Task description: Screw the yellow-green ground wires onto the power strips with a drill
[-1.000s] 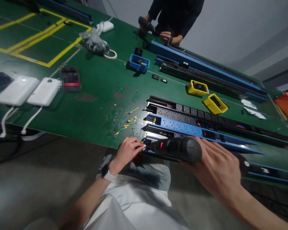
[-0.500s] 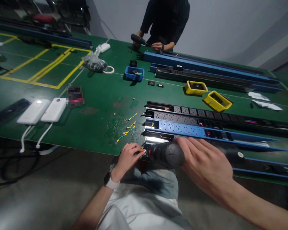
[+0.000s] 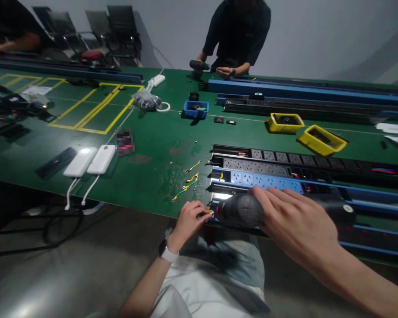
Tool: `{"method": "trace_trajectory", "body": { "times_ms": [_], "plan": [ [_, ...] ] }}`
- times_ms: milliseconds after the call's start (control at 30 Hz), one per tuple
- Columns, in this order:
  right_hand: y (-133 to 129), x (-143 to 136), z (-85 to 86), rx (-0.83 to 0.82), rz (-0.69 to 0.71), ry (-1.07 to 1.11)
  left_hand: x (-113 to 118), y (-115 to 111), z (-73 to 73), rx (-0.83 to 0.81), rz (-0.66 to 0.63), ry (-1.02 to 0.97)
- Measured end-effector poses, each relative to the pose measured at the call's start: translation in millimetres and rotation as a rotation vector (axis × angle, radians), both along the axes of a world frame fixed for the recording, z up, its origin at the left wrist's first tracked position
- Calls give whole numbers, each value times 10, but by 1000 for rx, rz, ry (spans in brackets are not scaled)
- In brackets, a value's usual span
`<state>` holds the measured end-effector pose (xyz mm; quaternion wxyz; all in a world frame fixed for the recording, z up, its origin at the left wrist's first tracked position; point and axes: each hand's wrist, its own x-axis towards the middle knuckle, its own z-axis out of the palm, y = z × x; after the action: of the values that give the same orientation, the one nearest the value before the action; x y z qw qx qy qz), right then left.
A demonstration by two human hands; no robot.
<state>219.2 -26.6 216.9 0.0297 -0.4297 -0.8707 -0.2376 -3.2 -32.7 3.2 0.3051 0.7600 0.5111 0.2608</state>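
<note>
In the head view the camera has tilted up, showing more chairs [image 3: 123, 33]. The left hand [image 3: 193, 219] still pinches a tiny piece [image 3: 212, 213] at the end of the nearest power strip [image 3: 378, 242] on the worktop [image 3: 152, 141]; the right hand [image 3: 298, 221] stays wrapped around the power drill [image 3: 242, 210] pointed there, so fastening seems unfinished.

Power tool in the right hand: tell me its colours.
The power tool is mostly black with some red; best seen in the head view.

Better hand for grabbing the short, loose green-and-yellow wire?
Left hand, likely: it's nearer the wire, though possibly not free; the right hand grips a black, thick-bodied power driver.
</note>
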Motion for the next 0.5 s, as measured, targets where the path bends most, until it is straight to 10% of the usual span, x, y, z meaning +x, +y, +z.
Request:
{"method": "trace_trajectory", "body": {
  "times_ms": [500],
  "plan": [
    [33,-8,16,-1,2,-1,-7,9,14,32,-10,22]
  ]
}}
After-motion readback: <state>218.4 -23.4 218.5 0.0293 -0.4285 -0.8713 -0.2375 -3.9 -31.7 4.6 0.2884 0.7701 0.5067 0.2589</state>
